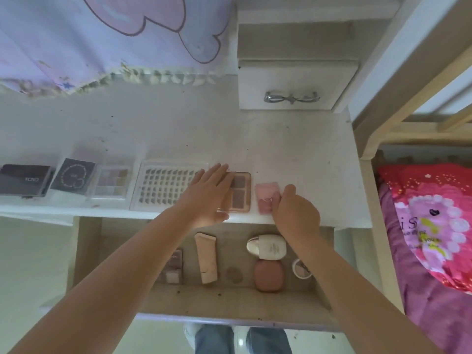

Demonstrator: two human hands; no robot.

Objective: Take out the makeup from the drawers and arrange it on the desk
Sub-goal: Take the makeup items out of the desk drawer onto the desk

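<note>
Along the white desk's [293, 154] front edge lies a row of makeup: a dark case [24, 178], a dark square box [72, 176], a clear pastel palette [112, 182], a white lash tray [163, 186], a brown eyeshadow palette [240, 191] and a small pink compact [265, 194]. My left hand [208, 192] lies flat with straight fingers on the brown palette. My right hand [293, 210] pinches the pink compact at its right edge. The open drawer [86, 251] below holds a beige tube [207, 256], a cream bottle [267, 246], a terracotta compact [268, 275], a small pinkish box [175, 267] and a round pot [301, 268].
A small white drawer unit [296, 83] with a silver bow handle stands at the desk's back right. A purple printed cloth [102, 34] hangs over the back left. A bed with a pink and red quilt [429, 226] is to the right.
</note>
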